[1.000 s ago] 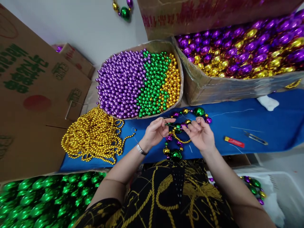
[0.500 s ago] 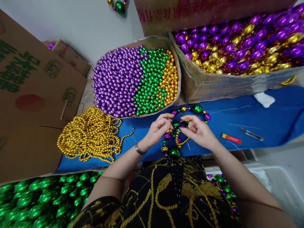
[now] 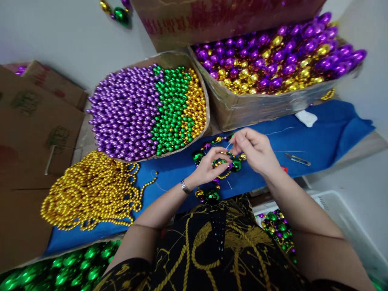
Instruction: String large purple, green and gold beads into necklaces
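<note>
Above the blue-covered table (image 3: 327, 121), a short stretch of pale thread (image 3: 228, 146) spanned the gap between the left hand (image 3: 209, 167) and the right hand (image 3: 257, 151), its line slanting up and away from the body towards the right fingertips. Those were pinched narrow, apparently on the thread. The left thumb and forefinger stood apart, with part of a bead necklace (image 3: 213, 195) showing between them; whether the left fingers gripped the lower end could not be told (so fine a line nearly vanished there). That necklace, purple, green and gold, lay beneath both hands, partly hidden, with some beads beyond the fingers and others nearer the body. The left hand was the nearer to its bulk, while the right hung over only its right side. Off to the left, well apart, sat a pile of gold chains (image 3: 87, 194).
</note>
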Available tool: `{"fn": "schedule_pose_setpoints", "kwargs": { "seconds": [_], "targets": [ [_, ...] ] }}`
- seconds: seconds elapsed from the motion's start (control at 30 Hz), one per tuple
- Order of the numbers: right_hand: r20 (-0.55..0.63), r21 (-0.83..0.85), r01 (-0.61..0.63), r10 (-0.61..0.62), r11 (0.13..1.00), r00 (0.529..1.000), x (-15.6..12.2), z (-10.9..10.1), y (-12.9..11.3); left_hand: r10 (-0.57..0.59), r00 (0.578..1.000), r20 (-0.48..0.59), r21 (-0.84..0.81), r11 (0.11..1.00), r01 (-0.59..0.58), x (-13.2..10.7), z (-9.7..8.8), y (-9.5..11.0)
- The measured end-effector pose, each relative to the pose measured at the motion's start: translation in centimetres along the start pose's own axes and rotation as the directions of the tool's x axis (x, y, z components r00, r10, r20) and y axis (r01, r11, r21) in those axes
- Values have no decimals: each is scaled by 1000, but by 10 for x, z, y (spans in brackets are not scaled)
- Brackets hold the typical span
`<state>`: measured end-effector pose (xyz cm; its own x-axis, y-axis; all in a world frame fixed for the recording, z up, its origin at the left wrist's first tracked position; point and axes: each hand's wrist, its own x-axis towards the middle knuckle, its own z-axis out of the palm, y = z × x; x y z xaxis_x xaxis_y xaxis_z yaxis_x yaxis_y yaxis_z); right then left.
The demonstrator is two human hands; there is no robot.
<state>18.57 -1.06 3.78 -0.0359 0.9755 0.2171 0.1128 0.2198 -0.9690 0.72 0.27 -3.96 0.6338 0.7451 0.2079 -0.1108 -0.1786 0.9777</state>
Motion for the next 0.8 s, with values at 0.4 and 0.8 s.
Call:
{"fn": "schedule_pose_setpoints", "kwargs": {
  "seconds": [0.4,0.8],
  "targets": [
    [-76,-733,-112,82,671,994,-64,-135,96,-116,990,-85,116,985,125,19,-10,7],
    [-217,-928,-233,87,290,972,-133,-217,153,-193,978,-84,-65,980,188,17,-9,-2]
  ]
}}
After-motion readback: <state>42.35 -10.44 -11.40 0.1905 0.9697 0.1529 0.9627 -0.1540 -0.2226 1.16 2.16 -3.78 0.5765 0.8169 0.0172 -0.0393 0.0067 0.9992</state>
